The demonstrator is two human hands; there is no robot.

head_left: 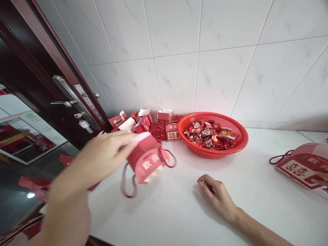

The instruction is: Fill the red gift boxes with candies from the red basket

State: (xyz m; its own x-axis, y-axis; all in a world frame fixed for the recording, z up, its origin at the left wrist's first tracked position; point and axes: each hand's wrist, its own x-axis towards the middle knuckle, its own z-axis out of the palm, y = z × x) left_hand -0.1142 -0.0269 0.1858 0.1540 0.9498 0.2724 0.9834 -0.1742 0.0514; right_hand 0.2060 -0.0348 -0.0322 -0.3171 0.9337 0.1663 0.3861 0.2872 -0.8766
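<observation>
My left hand [110, 157], blurred by motion, grips a red paper gift box [150, 159] at its upper end. The box tilts above the white table, and its dark red cord handles dangle from both sides. My right hand [214, 193] is at the tabletop, its fingers curled in loosely with nothing seen in them. Beyond it stands a red plastic basket [242, 145] of wrapped candies [206, 135]. Behind the held box, several red gift boxes [157, 129] are clustered along the wall, some with raised flaps.
At the right edge, a flattened red gift box [298, 171] with a cord lies on the white tabletop [176, 212]. A tiled wall [174, 78] borders the back. On the left is a dark wooden door [43, 58] with a metal handle and keys.
</observation>
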